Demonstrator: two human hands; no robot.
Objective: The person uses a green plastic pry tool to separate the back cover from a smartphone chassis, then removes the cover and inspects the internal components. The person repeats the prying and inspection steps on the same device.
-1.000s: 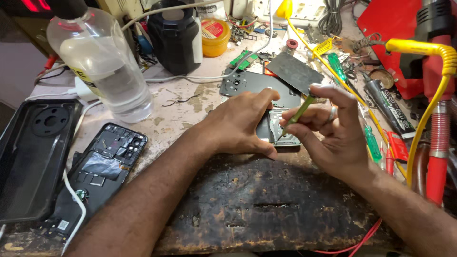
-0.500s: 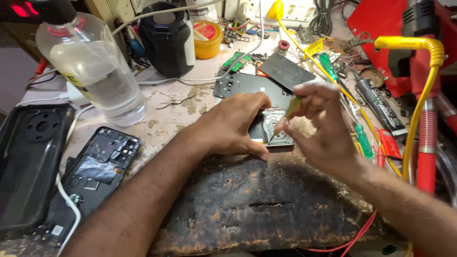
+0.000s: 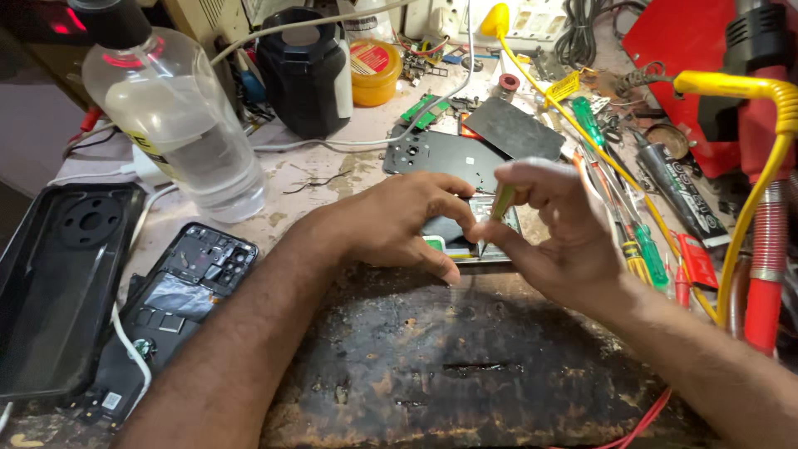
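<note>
Left hand presses a small circuit board flat on the bench; right hand grips a green-handled screwdriver. Plastic bottle, part-filled with clear liquid, stands near the far-left corner.

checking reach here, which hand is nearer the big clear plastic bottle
Left. The left hand presses on the small circuit board, on the side toward the big clear plastic bottle; the right hand is farther right, holding a green-handled tool.

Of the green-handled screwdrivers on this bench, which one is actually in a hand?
The pale green one pinched in the right hand, its tip down on the small part the left hand steadies. The darker green screwdriver lies loose beside the yellow cable.
</note>
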